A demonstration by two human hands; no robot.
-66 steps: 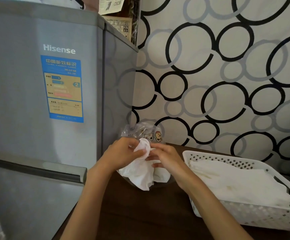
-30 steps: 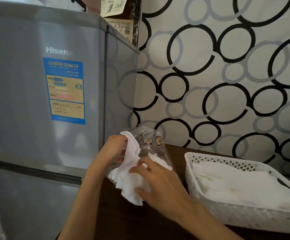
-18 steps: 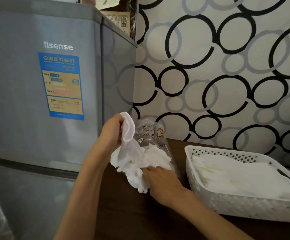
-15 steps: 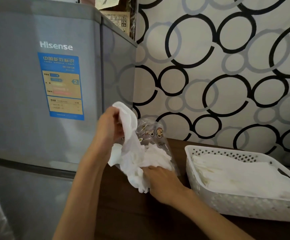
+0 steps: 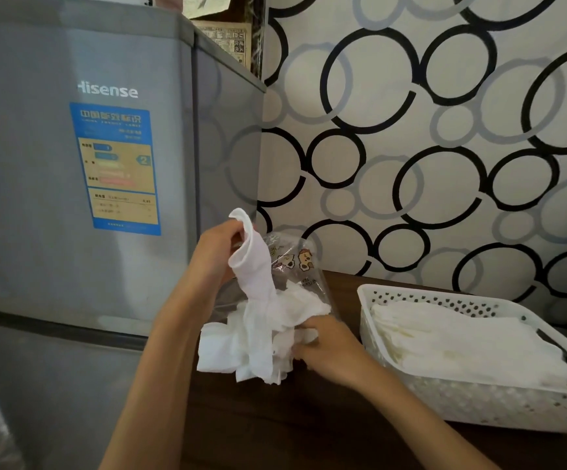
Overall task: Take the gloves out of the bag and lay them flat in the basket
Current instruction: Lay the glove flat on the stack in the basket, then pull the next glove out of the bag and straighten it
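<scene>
A left hand [image 5: 219, 252] pinches the cuff of a white glove [image 5: 253, 262] and holds it up above a dark wooden table [image 5: 275, 422], fingers curled round the fabric; only the back of the hand and part of the thumb side show, so the fingertips themselves are hidden behind the cloth. The glove hangs down from that grip into a bunch of white gloves [image 5: 258, 337] spilling from a clear bag [image 5: 295, 262] printed with cartoon animals. Where one glove ends and the next begins cannot be made out in the crumpled mass, nor how many there are. The right hand [image 5: 329, 347] grips the lower right side of the bunch, fingers curled into the fabric and plastic; whether it has hold of the bag, the gloves or both is unclear. The bag's lower part is hidden by the gloves and the hands.

Just to the right on the table sits a white perforated basket [image 5: 478, 412], apart from the bag, with a stack of white gloves [image 5: 461, 344] lying flat inside; its right end is cut off by the frame edge. Left of the table stands a grey fridge [image 5: 71, 232] with a blue label [image 5: 117, 167], its small print too blurred to read. Behind hangs a backdrop [image 5: 427, 130] patterned with black and grey rings. Both forearms run out of the bottom of the frame.
</scene>
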